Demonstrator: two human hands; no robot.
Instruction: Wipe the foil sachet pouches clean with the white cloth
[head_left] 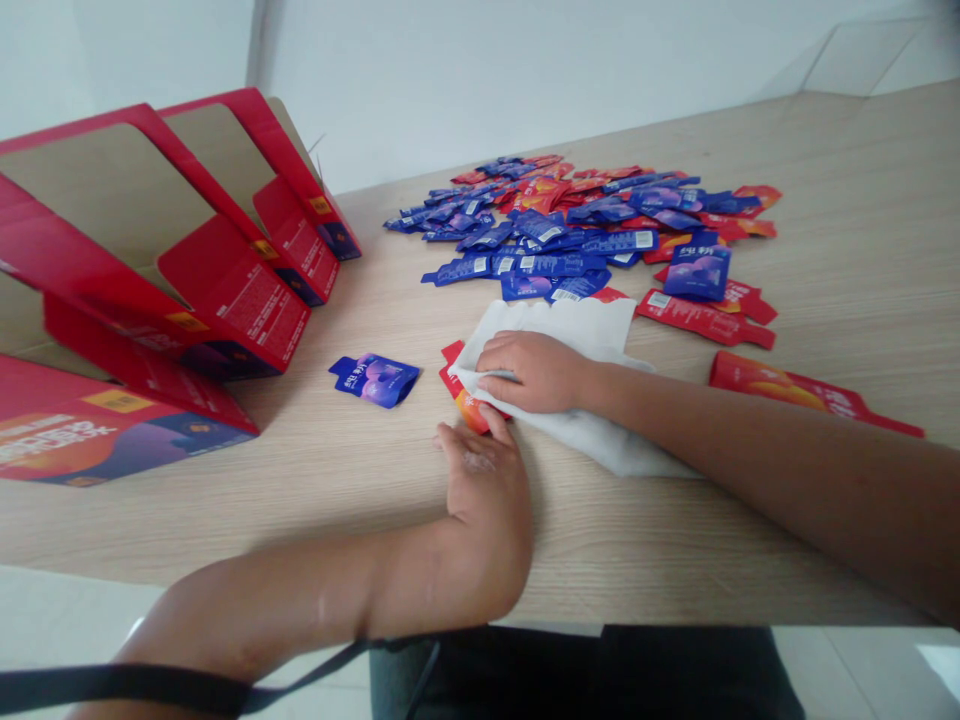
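Note:
My right hand (536,370) is closed on a white cloth (570,320), its fingers wrapped into a fold. The cloth is spread on the table and lies over part of a red and orange pouch (471,408). Just below that pouch is my left hand (487,470), fingers apart, with its fingertips at the pouch's lower edge. Some of its fingers are hidden. To the left, a single blue pouch (375,380) with purple fruit on it lies flat. Under my right forearm another red pouch (802,388) shows in part.
Several red boxes (225,310) stand with raised flaps on the left of the wooden table (360,530). A heap of blue and red pouches (555,225) lies at the back, near the white wall (525,80). A dark strap (315,675) crosses below my left forearm.

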